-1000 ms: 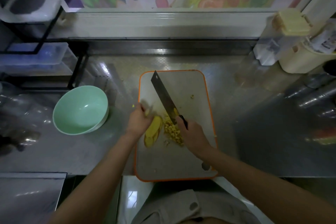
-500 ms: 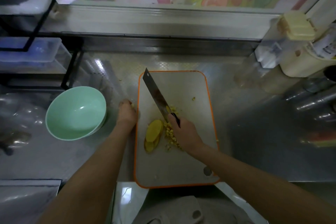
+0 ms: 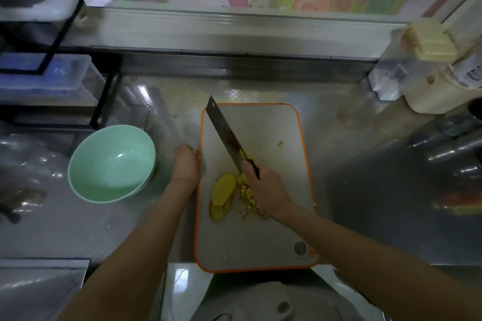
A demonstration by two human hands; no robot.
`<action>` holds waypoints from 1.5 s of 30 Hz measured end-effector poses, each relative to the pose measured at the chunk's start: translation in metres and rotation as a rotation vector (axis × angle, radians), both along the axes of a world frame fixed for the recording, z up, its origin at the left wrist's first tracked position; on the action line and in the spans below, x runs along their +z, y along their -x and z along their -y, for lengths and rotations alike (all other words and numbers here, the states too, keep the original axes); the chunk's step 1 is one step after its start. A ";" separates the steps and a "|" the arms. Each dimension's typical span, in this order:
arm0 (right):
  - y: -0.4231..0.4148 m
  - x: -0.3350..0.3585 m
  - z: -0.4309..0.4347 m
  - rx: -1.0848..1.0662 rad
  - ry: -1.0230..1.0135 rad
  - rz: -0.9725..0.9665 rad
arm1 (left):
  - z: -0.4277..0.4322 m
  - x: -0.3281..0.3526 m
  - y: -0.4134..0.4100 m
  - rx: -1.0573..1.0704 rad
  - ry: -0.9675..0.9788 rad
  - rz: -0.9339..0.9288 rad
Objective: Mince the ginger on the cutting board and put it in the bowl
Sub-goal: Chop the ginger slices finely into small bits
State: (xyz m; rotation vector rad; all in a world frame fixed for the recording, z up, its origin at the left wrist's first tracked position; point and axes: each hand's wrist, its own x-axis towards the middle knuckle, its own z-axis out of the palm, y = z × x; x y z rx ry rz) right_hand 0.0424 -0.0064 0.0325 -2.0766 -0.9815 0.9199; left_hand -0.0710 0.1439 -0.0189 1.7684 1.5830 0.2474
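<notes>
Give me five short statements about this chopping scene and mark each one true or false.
1. The right hand holds the knife by its handle. True.
2. The green bowl holds minced ginger. False: nothing is in it.
3. The left hand presses on the ginger slices. False: it is at the left edge of the cutting board, apart from the slices.
4. The ginger slices lie to the left of the minced pile. True.
5. The cutting board has an orange rim. True.
</notes>
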 end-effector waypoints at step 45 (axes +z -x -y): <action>0.002 -0.024 0.079 -0.025 0.000 -0.141 | 0.092 0.021 0.017 -0.255 -0.020 -0.055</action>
